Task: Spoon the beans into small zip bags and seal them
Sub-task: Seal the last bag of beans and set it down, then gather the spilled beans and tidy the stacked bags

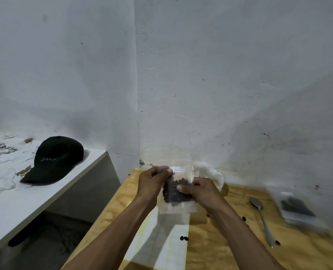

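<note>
A small clear zip bag (pixel 178 206) with dark beans in it is held up above the wooden table (pixel 230 250). My left hand (pixel 152 182) pinches the bag's top left edge near a small white label. My right hand (pixel 198 190) grips the bag's right side, thumb across the beans. A metal spoon (pixel 262 217) lies on the table to the right, with nothing in its bowl. Several loose beans (pixel 184 238) are scattered on the table.
Filled zip bags (pixel 298 209) lie stacked at the right edge, blurred. A crumpled clear plastic bag (pixel 212 173) sits behind my hands by the wall. A black cap (pixel 54 160) rests on a white counter (pixel 15 201) to the left, across a gap.
</note>
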Tool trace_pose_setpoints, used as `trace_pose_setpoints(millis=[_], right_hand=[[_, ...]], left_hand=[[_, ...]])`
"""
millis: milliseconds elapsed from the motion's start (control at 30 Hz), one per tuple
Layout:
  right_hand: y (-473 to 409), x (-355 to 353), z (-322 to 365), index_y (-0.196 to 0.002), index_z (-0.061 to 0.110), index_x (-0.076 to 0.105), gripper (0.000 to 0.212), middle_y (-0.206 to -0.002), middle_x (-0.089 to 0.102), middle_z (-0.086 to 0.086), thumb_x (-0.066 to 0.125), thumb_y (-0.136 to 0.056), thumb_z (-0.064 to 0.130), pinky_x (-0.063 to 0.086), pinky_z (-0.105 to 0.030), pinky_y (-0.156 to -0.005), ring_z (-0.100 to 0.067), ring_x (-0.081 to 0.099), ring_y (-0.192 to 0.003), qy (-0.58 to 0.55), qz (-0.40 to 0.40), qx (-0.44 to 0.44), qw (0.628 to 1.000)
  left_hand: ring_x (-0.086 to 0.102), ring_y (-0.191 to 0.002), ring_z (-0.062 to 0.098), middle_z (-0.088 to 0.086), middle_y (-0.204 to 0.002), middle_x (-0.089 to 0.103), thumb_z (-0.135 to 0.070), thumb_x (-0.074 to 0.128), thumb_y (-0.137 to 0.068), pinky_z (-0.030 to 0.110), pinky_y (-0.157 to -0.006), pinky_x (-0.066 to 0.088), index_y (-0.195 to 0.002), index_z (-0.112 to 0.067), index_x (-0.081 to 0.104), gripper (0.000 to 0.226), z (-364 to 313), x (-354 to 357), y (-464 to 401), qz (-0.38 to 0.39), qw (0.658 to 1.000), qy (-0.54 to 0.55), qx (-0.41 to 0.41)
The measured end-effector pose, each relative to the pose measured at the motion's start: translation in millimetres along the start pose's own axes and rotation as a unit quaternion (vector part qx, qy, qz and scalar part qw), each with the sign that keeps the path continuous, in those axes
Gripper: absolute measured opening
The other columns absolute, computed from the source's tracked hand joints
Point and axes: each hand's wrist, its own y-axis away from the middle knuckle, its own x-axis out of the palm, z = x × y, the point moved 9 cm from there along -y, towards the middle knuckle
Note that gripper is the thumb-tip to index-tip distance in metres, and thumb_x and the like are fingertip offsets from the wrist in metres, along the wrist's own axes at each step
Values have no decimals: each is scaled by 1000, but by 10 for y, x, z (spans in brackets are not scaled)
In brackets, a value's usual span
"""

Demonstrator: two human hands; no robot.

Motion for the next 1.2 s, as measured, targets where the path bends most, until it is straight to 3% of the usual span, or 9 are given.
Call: trace_pose_setpoints(millis=[167, 300, 433, 500, 600, 667, 767, 867, 1200], right_hand=[[75, -629, 42, -82, 9, 71, 13, -79, 78, -2, 84, -78, 5, 54, -17, -58, -12, 76, -73, 18, -117, -22, 993], [192, -999, -43, -106, 9, 67, 31, -99, 77, -6, 83, -80, 9, 60, -30, -78, -16, 75, -87, 49, -123, 14, 991], [361, -1541, -117, -123, 17, 57, 54, -113, 71, -10, 86, -78, 16, 59, -43, -91, -24, 71, -98, 95, -188, 32, 977], [502, -1855, -83, -129, 24, 52, 62, -114, 68, -10, 86, -78, 22, 59, -37, -85, -22, 69, -96, 135, -247, 26, 959], [734, -2297, -7, -134, 14, 53, 54, -112, 64, -7, 79, -86, 15, 50, -20, -66, -19, 63, -91, 174, -316, 16, 932], [850, -2590, -3, -139, 8, 54, 55, -124, 65, -12, 75, -89, 18, 53, -28, -82, -27, 64, -108, 217, -354, 25, 909], [943, -2946, -42, -144, 2, 51, 57, -142, 59, -17, 70, -93, 21, 44, -35, -105, -32, 56, -129, 287, -371, 55, 881], [969, -3193, -139, -139, 1, 55, 49, -136, 63, -17, 65, -97, 23, 46, -33, -100, -33, 59, -124, 323, -364, 91, 869], [883, -3432, -511, -125, 2, 64, 39, -124, 68, -20, 52, -101, 31, 49, -40, -93, -36, 61, -112, 382, -315, 143, 857]], left_hand=[[75, -88, 34, 16, -92, 76, -4, 84, -76, 51, -86, 60, -90, -1, 75, 17, 196, 537, 99, 142, 984, -96, -53], [72, -67, 20, 9, -76, 74, 8, 81, -73, 24, -55, 55, -78, -2, 72, 14, 183, 907, 171, 140, 982, -119, -36], [73, -66, 20, 10, -76, 74, 10, 78, -77, 26, -58, 57, -85, 2, 72, 13, 295, 1414, 272, 158, 981, -103, -52], [73, -68, 17, 11, -85, 73, 5, 78, -81, 25, -59, 58, -94, 2, 71, 15, 368, 1742, 330, 182, 974, -129, -42], [74, -85, 25, 13, -106, 69, -5, 82, -81, 39, -78, 62, -135, -4, 56, 60, 454, 2262, 414, 215, 956, -199, -14], [73, -91, 25, 7, -99, 69, -9, 84, -80, 40, -85, 60, -145, -3, 47, 75, 483, 2599, 480, 234, 942, -241, 14], [66, -90, 19, -1, -89, 64, -12, 82, -82, 29, -77, 56, -125, -8, 62, 47, 536, 3060, 589, 263, 920, -288, 43], [64, -88, 23, 6, -92, 64, -15, 79, -84, 33, -74, 53, -80, -26, 51, 30, 719, 3399, 635, 274, 898, -342, 46], [56, -85, 19, 7, -94, 61, -28, 77, -87, 26, -67, 39, -91, -9, 62, 24, 1079, 3728, 612, 279, 861, -424, 38]])
